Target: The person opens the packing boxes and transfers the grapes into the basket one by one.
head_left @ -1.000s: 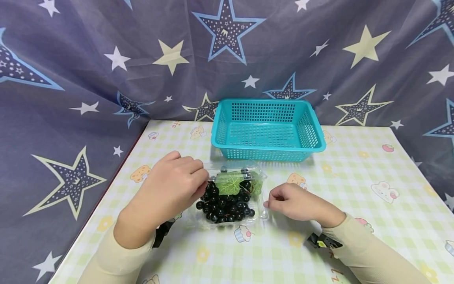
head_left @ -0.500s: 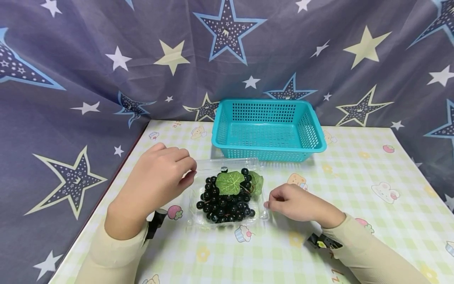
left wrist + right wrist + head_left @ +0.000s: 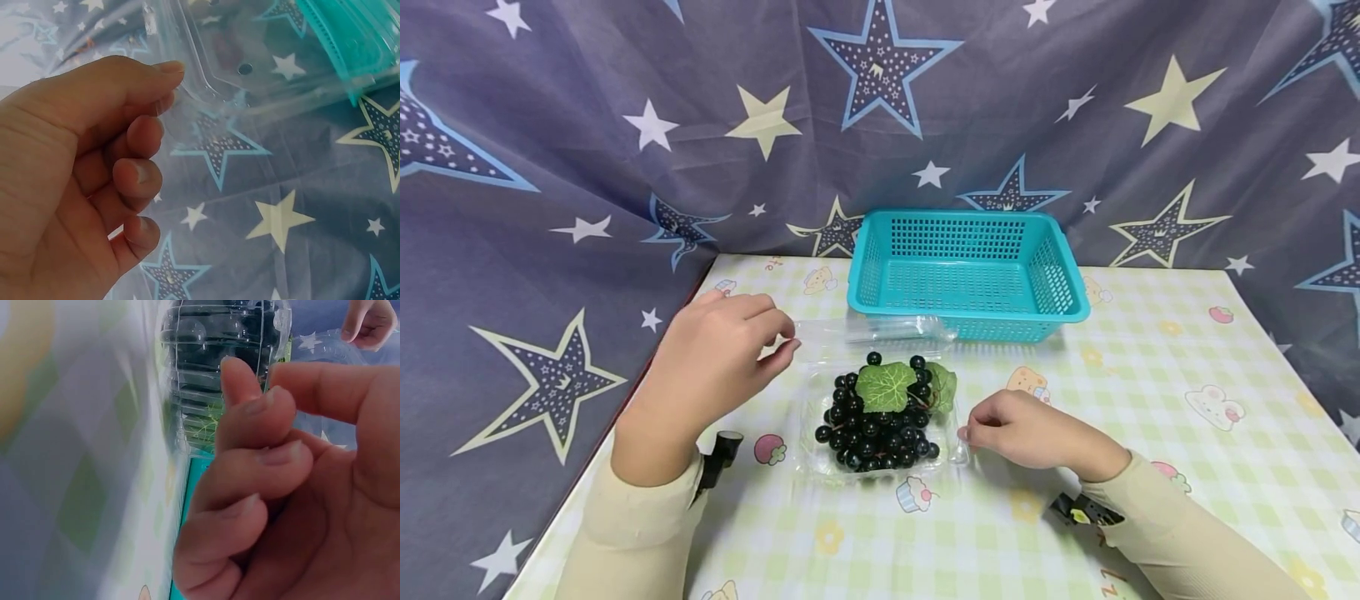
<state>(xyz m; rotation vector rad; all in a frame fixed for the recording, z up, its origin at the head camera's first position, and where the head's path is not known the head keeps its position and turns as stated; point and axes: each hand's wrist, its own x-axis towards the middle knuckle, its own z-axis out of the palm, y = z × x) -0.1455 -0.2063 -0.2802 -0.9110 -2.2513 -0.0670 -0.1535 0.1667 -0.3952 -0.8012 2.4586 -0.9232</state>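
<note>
A clear plastic clamshell box (image 3: 808, 454) lies on the table with its hinged lid (image 3: 880, 329) swung up and back. Inside the box is a bunch of black grapes (image 3: 872, 437) topped by green leaves (image 3: 886, 386). At the lid's left corner, the thumb and index finger of my left hand (image 3: 718, 358) pinch its edge; the left wrist view shows that lid (image 3: 250, 62) close to the fingertips. My right hand (image 3: 1026, 425) pinches the right rim of the box, its other fingers curled. In the right wrist view the box wall (image 3: 200, 337) stands just behind those fingers.
Behind the box stands a turquoise slotted basket (image 3: 970, 308), close to the raised lid. A checked tablecloth (image 3: 1150, 367) with printed cartoons covers the table. A dark curtain (image 3: 700, 75) with stars hangs along the back and left side.
My left hand has moved left and slightly away from me, swinging the lid back off the grapes toward the basket. The right hand has stayed in place at the box's right rim.
</note>
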